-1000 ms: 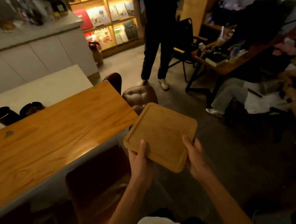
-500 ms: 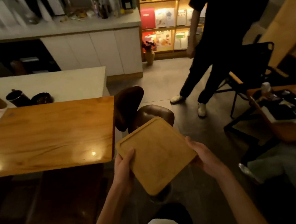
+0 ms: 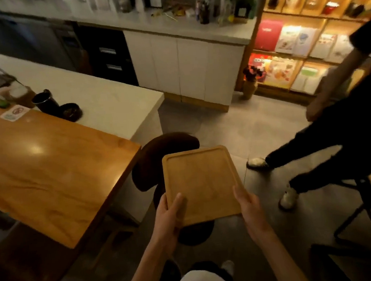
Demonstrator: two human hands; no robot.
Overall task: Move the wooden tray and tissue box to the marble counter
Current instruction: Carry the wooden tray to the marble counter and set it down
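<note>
I hold a flat, square wooden tray (image 3: pixel 201 183) with a raised rim in front of me, above the floor and a dark stool. My left hand (image 3: pixel 169 216) grips its near left corner, thumb on top. My right hand (image 3: pixel 248 206) grips its near right edge. The white marble counter (image 3: pixel 102 95) lies ahead to the left, beyond the wooden table (image 3: pixel 39 172). A brown tissue box (image 3: pixel 15 95) with white tissue showing stands at the far left where table and counter meet.
A black cup (image 3: pixel 44 102) and a dark ashtray (image 3: pixel 71 112) sit on the counter's near edge. A dark stool (image 3: pixel 159 155) stands under the tray. A person in black (image 3: pixel 337 134) walks at the right, beside a chair (image 3: pixel 369 204). White cabinets (image 3: pixel 186 68) and lit shelves (image 3: pixel 300 44) are behind.
My view has swung left and closer to the counter. The tray, held in both hands throughout, has turned to lie squarer to me and moved toward the table's corner.
</note>
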